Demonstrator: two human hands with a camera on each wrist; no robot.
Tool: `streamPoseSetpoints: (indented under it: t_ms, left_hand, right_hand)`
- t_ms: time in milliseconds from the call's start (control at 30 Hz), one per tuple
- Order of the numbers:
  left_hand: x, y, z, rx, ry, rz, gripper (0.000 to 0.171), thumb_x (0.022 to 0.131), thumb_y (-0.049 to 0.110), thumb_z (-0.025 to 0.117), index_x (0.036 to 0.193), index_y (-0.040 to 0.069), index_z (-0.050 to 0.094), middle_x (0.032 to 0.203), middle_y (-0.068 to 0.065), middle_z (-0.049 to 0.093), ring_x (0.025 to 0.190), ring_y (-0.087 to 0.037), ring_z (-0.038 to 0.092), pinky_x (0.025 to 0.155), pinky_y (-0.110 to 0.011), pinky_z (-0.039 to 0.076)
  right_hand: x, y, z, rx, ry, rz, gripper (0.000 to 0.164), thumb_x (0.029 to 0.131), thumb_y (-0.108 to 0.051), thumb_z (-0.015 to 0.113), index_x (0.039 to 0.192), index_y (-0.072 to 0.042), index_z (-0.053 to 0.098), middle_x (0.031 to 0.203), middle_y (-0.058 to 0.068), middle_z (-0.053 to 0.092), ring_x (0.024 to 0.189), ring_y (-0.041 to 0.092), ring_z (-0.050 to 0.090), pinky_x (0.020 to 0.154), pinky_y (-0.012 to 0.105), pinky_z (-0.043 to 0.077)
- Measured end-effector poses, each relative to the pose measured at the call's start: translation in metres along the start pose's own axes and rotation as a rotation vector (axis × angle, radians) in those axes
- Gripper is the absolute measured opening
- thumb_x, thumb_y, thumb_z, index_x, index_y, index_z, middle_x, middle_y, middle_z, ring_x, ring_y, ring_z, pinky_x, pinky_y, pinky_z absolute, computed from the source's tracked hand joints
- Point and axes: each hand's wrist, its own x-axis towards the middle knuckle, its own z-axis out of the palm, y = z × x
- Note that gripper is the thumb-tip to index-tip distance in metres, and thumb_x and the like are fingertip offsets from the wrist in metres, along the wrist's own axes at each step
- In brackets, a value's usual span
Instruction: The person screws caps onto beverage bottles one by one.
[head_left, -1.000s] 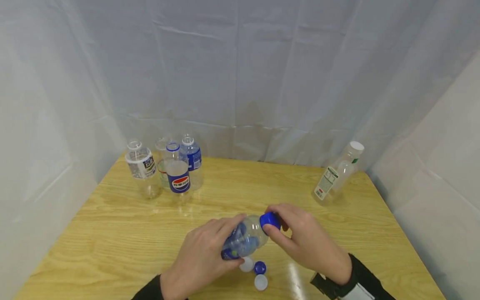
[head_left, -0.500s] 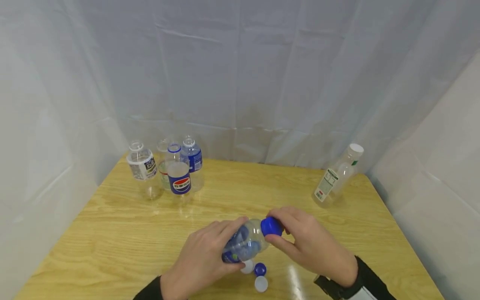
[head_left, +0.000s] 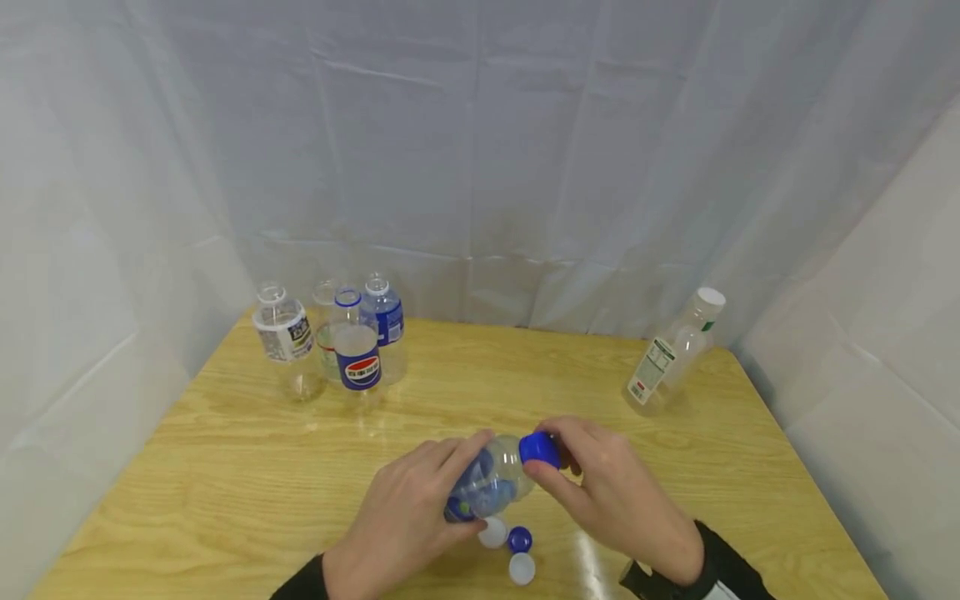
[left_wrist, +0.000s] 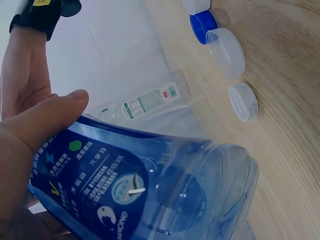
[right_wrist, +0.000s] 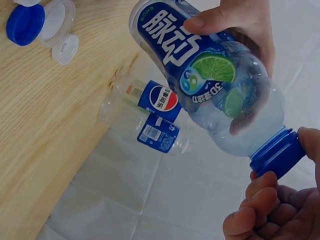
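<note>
My left hand [head_left: 420,496] grips a clear plastic bottle [head_left: 507,462] around its blue label. In the right wrist view the label [right_wrist: 212,67] shows a lime slice and white characters. The bottle is tilted, its neck pointing right and up, held above the table. A blue screw cap [head_left: 538,450] sits on the neck, pinched between the thumb and fingers of my right hand [head_left: 618,492]. Below the bottle lie loose caps: a white cap [head_left: 492,532], a blue cap [head_left: 520,539] and another white cap [head_left: 522,569]; the left wrist view shows a further clear one [left_wrist: 226,52].
Several uncapped bottles stand together at the back left, among them a Pepsi-labelled bottle [head_left: 358,358] and a white-labelled bottle [head_left: 288,337]. At the back right stands a clear bottle [head_left: 671,354] with a white cap. Pale sheeting [head_left: 480,167] encloses the wooden table [head_left: 225,475].
My right hand has shifted slightly right and back again while pinching the blue cap. The left hand's grip and the other bottles stay as they were.
</note>
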Motion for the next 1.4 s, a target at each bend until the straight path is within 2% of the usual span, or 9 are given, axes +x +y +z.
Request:
streamPoseSetpoints:
  t_ms: [100, 267, 500, 667, 800, 933, 1033, 1133, 1400]
  left_hand:
    - [0.001, 0.000, 0.001, 0.002, -0.001, -0.005, 0.101, 0.065, 0.047, 0.093, 0.151, 0.032, 0.042, 0.120, 0.003, 0.068, 0.102, -0.011, 0.066, 0.079, -0.032, 0.059]
    - [0.002, 0.000, 0.002, 0.016, 0.039, 0.010, 0.101, 0.064, 0.046, 0.093, 0.150, 0.030, 0.044, 0.120, 0.003, 0.068, 0.103, -0.013, 0.066, 0.081, -0.033, 0.059]
    - [0.004, 0.001, 0.001, 0.000, -0.003, -0.023, 0.107, 0.068, 0.058, 0.087, 0.157, 0.028, 0.034, 0.133, 0.000, 0.064, 0.117, -0.017, 0.063, 0.095, -0.040, 0.054]
    - [0.004, 0.001, 0.000, -0.028, -0.011, -0.042, 0.103, 0.074, 0.066, 0.078, 0.158, 0.027, 0.031, 0.138, 0.000, 0.060, 0.122, -0.018, 0.059, 0.098, -0.042, 0.052]
    - [0.003, -0.002, -0.001, -0.014, 0.003, -0.053, 0.099, 0.077, 0.066, 0.076, 0.157, 0.029, 0.031, 0.138, -0.001, 0.059, 0.123, -0.019, 0.059, 0.098, -0.043, 0.052]
    - [0.001, -0.004, 0.000, -0.002, 0.031, -0.035, 0.098, 0.076, 0.060, 0.080, 0.156, 0.023, 0.036, 0.136, -0.002, 0.061, 0.121, -0.020, 0.060, 0.096, -0.043, 0.053]
    - [0.001, -0.006, 0.003, 0.000, 0.043, -0.029, 0.097, 0.076, 0.056, 0.082, 0.155, 0.021, 0.037, 0.136, -0.003, 0.061, 0.121, -0.020, 0.060, 0.097, -0.043, 0.053]
    - [-0.001, -0.007, 0.004, 0.010, 0.038, -0.040, 0.097, 0.077, 0.055, 0.082, 0.156, 0.024, 0.035, 0.137, -0.002, 0.060, 0.122, -0.020, 0.059, 0.099, -0.044, 0.052]
    - [-0.001, -0.010, 0.004, 0.017, 0.030, -0.054, 0.087, 0.079, 0.058, 0.078, 0.151, 0.022, 0.044, 0.130, 0.000, 0.064, 0.118, -0.018, 0.061, 0.096, -0.041, 0.054]
  right_hand:
    - [0.000, -0.002, 0.000, 0.001, -0.002, 0.031, 0.024, 0.096, -0.028, 0.069, 0.113, -0.012, 0.062, 0.089, -0.009, 0.063, 0.072, -0.002, 0.054, 0.057, 0.017, 0.051]
    - [0.001, -0.003, -0.002, 0.033, 0.001, 0.083, 0.023, 0.096, -0.030, 0.069, 0.113, -0.015, 0.064, 0.088, -0.013, 0.061, 0.071, -0.002, 0.053, 0.059, 0.018, 0.051]
    - [0.001, 0.002, -0.007, 0.056, 0.042, 0.049, 0.023, 0.097, -0.023, 0.069, 0.117, -0.014, 0.063, 0.093, -0.011, 0.064, 0.075, 0.001, 0.056, 0.064, 0.020, 0.052]
    - [0.002, 0.006, -0.017, 0.035, 0.087, 0.041, 0.027, 0.095, -0.017, 0.071, 0.121, -0.013, 0.062, 0.099, -0.009, 0.065, 0.080, 0.002, 0.057, 0.068, 0.021, 0.052]
    - [0.004, 0.014, -0.029, -0.005, 0.137, 0.031, 0.029, 0.094, -0.013, 0.071, 0.121, -0.011, 0.064, 0.101, -0.007, 0.067, 0.081, 0.003, 0.058, 0.067, 0.021, 0.053]
    - [0.003, 0.025, -0.045, -0.081, 0.188, 0.023, 0.034, 0.091, -0.010, 0.072, 0.125, -0.009, 0.065, 0.105, -0.001, 0.069, 0.082, 0.005, 0.059, 0.067, 0.019, 0.052]
    - [0.002, 0.034, -0.058, -0.141, 0.214, 0.043, 0.037, 0.090, -0.008, 0.073, 0.126, -0.009, 0.065, 0.104, 0.000, 0.067, 0.081, 0.006, 0.056, 0.061, 0.018, 0.048]
    - [0.001, 0.043, -0.068, -0.200, 0.224, 0.086, 0.037, 0.090, -0.008, 0.072, 0.127, -0.010, 0.066, 0.101, 0.000, 0.064, 0.080, 0.009, 0.052, 0.057, 0.020, 0.044]
    - [-0.003, 0.067, -0.084, -0.303, 0.227, 0.161, 0.040, 0.091, -0.009, 0.068, 0.131, -0.012, 0.066, 0.100, 0.000, 0.061, 0.080, 0.015, 0.052, 0.057, 0.023, 0.040]
